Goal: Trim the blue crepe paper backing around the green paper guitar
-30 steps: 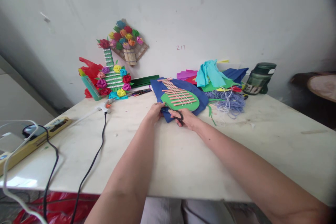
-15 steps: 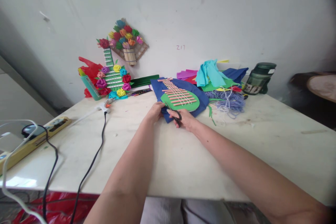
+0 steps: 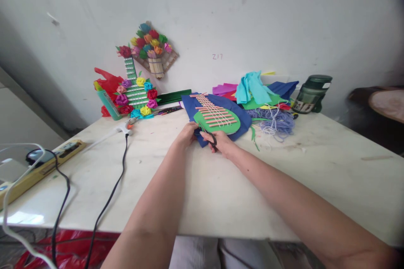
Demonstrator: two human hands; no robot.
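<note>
My right hand (image 3: 220, 141) is closed around the black handles of a pair of scissors (image 3: 213, 138), whose blades point up and left at the edge of the dark blue paper (image 3: 243, 113). On that paper lies a green guitar-shaped craft piece (image 3: 236, 128) with pink sticks across it and white strings along it. My left hand (image 3: 188, 133) pinches the blue paper at its near left edge, close to the blade tips. The fingertips there are partly hidden.
Behind stand a paper-flower guitar (image 3: 139, 92) and a glue bottle (image 3: 109, 104). Coloured paper (image 3: 251, 88), purple yarn (image 3: 277, 124) and a green bottle (image 3: 312, 94) are at the right. A power strip (image 3: 47, 166) and a black cable (image 3: 116, 176) run along the left.
The scissors and my right hand have shifted very slightly. My left hand stays at the edge of the blue paper, and the craft piece is nearly still.
</note>
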